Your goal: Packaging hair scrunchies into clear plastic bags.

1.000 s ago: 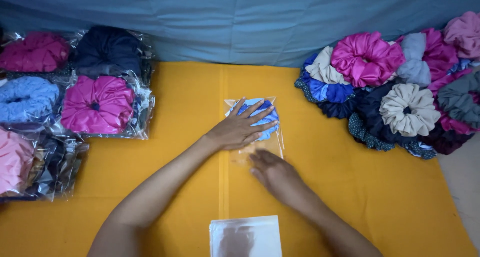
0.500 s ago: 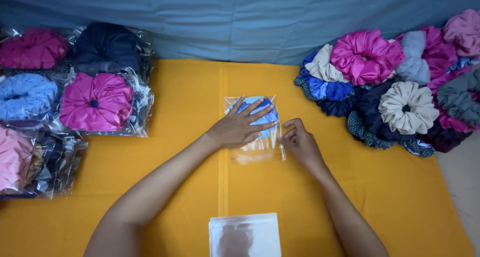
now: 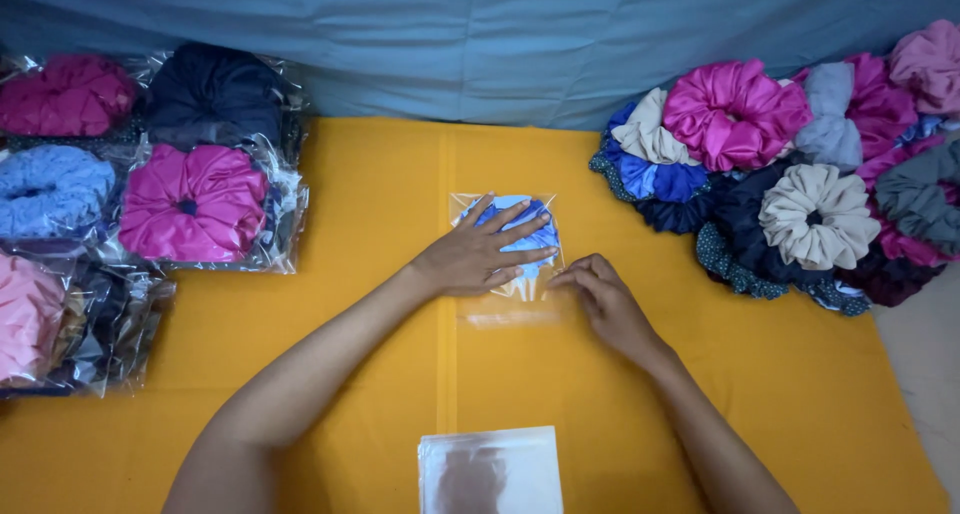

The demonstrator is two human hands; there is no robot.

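Observation:
A clear plastic bag [image 3: 508,304] lies flat in the middle of the yellow cloth [image 3: 380,184], with a blue scrunchie [image 3: 532,236] inside it. My left hand [image 3: 478,250] presses flat on the bag over the scrunchie, fingers spread. To the right, my right hand [image 3: 600,299] rests at the bag's right lower corner, its fingertips pinching the plastic edge. The bag's open flap extends toward me below my left hand.
Several bagged scrunchies [image 3: 195,202] in pink, navy and blue lie stacked at the left. A heap of loose scrunchies [image 3: 790,174] fills the right. A stack of empty clear bags [image 3: 490,471] sits at the near edge. A blue cloth [image 3: 480,34] hangs behind.
My right hand has moved from below the bag up to its right side and then settled at its right lower corner. My left hand has stayed pressed on the bag.

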